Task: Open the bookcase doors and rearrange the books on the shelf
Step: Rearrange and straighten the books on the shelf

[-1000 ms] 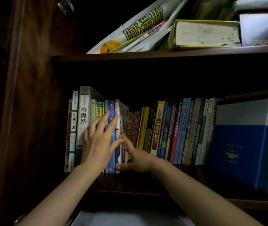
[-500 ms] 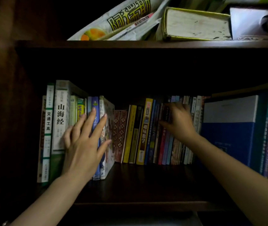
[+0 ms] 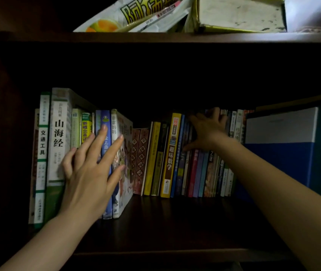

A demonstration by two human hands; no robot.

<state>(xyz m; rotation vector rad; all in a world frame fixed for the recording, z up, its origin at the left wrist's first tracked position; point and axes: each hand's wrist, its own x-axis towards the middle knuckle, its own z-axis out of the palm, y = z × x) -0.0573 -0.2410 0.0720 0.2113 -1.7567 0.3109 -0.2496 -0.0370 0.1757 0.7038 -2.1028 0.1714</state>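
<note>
Head view looks into a dim open bookcase; the doors are out of frame, so that step is judged done. One shelf [image 3: 175,222] carries a row of upright books.

Left hand [image 3: 91,173]: fingers straight and spread, pressed flat against the spines of the left group of books [image 3: 58,145], covering the blue-spined book [image 3: 105,122] and touching the white-spined picture book [image 3: 120,153] at that group's right end. It grasps nothing. Judged purpose: to brace this group upright, since it stands forward of its neighbours and has an open side towards the recessed books.

Right hand [image 3: 207,130]: reaching deeper, onto the thin books [image 3: 198,173] in the middle of the row, fingers up at their top edges, thumb low across the spines. Light is poor; whether it grips a book or only rests on them cannot be told. Judged purpose: to pick out or tip forward one volume.

To its left stand the yellow-spined book [image 3: 170,153] and two patterned red-brown spines [image 3: 139,159], set further back. A large blue-and-white volume [image 3: 280,145] stands just beside the thin books on the right.

Upper shelf [image 3: 175,37] holds a thick book [image 3: 239,12] lying flat and slanted printed packets [image 3: 132,14].

Rearranging is judged under way, early.
</note>
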